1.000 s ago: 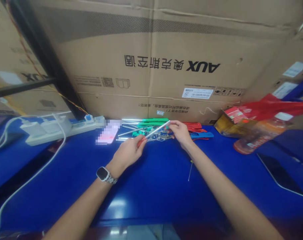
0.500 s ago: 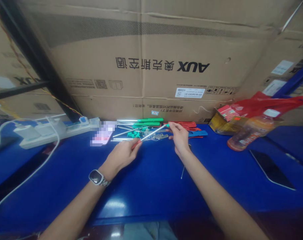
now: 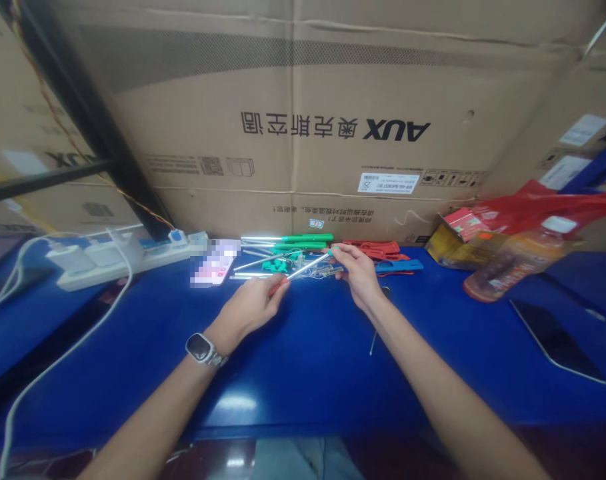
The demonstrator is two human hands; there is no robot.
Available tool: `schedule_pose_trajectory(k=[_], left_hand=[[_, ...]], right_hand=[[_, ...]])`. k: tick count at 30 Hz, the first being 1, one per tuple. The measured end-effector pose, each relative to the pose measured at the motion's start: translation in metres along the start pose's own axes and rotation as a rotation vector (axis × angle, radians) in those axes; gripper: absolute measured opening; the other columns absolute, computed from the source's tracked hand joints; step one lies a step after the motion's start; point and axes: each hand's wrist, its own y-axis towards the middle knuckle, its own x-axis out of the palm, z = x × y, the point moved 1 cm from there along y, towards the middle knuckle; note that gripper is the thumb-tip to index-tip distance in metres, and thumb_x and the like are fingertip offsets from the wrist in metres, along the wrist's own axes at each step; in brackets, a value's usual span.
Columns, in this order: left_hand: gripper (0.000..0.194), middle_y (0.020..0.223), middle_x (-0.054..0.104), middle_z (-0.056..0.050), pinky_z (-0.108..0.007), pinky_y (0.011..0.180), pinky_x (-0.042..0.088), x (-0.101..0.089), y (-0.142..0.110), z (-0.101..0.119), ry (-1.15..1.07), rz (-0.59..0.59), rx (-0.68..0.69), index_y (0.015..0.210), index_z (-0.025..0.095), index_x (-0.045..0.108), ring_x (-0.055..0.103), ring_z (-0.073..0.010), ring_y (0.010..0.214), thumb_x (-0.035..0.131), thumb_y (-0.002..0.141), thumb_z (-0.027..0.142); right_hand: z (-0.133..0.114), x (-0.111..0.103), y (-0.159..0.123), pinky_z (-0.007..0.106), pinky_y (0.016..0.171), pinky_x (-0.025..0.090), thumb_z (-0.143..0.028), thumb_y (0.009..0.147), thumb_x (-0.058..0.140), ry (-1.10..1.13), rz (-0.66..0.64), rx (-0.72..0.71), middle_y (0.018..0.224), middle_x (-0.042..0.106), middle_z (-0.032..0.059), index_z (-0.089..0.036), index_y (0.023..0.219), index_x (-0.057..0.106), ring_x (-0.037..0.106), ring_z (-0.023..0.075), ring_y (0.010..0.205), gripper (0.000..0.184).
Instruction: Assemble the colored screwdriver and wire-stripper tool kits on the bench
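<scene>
Rods, bottle on blue table

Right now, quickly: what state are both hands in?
Left hand: closed, holding the near end of a metal rod.
Right hand: closed, pinching a green piece at the rod's far end.

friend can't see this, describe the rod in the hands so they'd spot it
Find the big cardboard box behind the blue table. In front, a silver rod slants between the left hand and right hand. Unlike the rods behind, it's held.
</scene>
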Motion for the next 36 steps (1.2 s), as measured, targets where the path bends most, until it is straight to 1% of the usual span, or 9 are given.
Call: schedule_pose_trajectory(k=[3,6,10,12,16,20,27,32,36], left_hand=[[0.035,0.066,0.061,-0.002,-0.029,0.056,0.031,0.001,0.000,0.001,0.032,-0.002,-0.005,0.088,0.021,0.059,0.055,-0.0174,0.056,0.034,0.102,0.041],[0.037,0.067,0.063,-0.004,-0.029,0.057,0.032,0.002,-0.001,0.001,0.085,-0.016,-0.027,0.094,0.021,0.063,0.060,-0.0200,0.060,0.033,0.102,0.042],[0.044,0.076,0.070,-0.005,-0.029,0.059,0.035,0.003,-0.002,0.001,0.181,-0.002,-0.040,0.125,0.024,0.060,0.067,-0.0245,0.069,0.030,0.103,0.047],[0.046,0.081,0.072,-0.005,-0.029,0.059,0.036,0.003,-0.002,0.000,0.222,0.013,-0.031,0.132,0.027,0.056,0.068,-0.0249,0.071,0.028,0.103,0.050],[0.044,0.074,0.069,-0.004,-0.029,0.056,0.032,0.003,-0.001,-0.002,0.273,0.013,0.020,0.115,0.024,0.063,0.066,-0.0219,0.065,0.027,0.104,0.049],[0.042,0.070,0.066,-0.003,-0.029,0.054,0.029,0.000,-0.002,-0.004,0.296,0.012,0.061,0.099,0.023,0.062,0.062,-0.0201,0.061,0.027,0.104,0.046],[0.038,0.078,0.068,-0.003,-0.028,0.060,0.035,-0.002,-0.003,-0.003,0.212,-0.036,0.129,0.100,0.024,0.060,0.063,-0.0197,0.068,0.028,0.104,0.044],[0.041,0.077,0.067,-0.004,-0.029,0.059,0.035,0.001,-0.002,-0.005,0.233,-0.060,0.108,0.099,0.023,0.060,0.062,-0.0199,0.067,0.026,0.104,0.045],[0.040,0.079,0.068,-0.004,-0.030,0.060,0.035,0.002,-0.001,-0.007,0.236,-0.028,0.100,0.101,0.023,0.061,0.063,-0.0203,0.068,0.026,0.104,0.044]], right_hand=[[0.000,-0.001,0.001,0.020,0.043,0.043,-0.049,0.056,0.085,-0.028,0.014,0.008,0.083,0.072,0.0036,-0.019,0.089,0.068,0.060,0.0152,0.071,0.047],[0.000,-0.003,0.002,0.020,0.046,0.044,-0.048,0.055,0.086,-0.040,-0.001,0.024,0.082,0.069,0.0022,-0.020,0.087,0.068,0.058,0.0148,0.073,0.045],[-0.003,-0.006,0.002,0.019,0.043,0.038,-0.043,0.057,0.086,-0.039,-0.062,0.033,0.070,0.058,-0.0035,-0.022,0.081,0.066,0.049,0.0105,0.063,0.038],[-0.005,-0.006,0.002,0.019,0.040,0.033,-0.042,0.058,0.085,-0.023,-0.105,0.053,0.060,0.050,-0.0062,-0.022,0.078,0.062,0.041,0.0089,0.055,0.036],[-0.008,-0.005,0.002,0.019,0.041,0.031,-0.037,0.059,0.081,0.024,-0.177,0.110,0.054,0.046,-0.0079,-0.021,0.073,0.057,0.036,0.0078,0.049,0.032],[-0.012,-0.012,0.003,0.022,0.046,0.036,-0.036,0.062,0.082,-0.004,-0.287,0.124,0.056,0.052,-0.0063,-0.019,0.074,0.059,0.043,0.0078,0.051,0.031],[-0.024,-0.033,0.005,0.024,0.055,0.044,-0.038,0.070,0.083,-0.185,-0.523,0.063,0.066,0.065,-0.0023,-0.019,0.082,0.062,0.056,0.0102,0.058,0.031],[-0.022,-0.033,0.005,0.024,0.049,0.041,-0.047,0.071,0.081,-0.231,-0.535,0.090,0.060,0.066,-0.0012,-0.019,0.075,0.056,0.052,0.0094,0.049,0.037],[-0.014,-0.023,0.005,0.023,0.045,0.037,-0.059,0.072,0.076,-0.247,-0.465,0.064,0.056,0.061,-0.0033,-0.021,0.077,0.055,0.047,0.0099,0.045,0.044]])
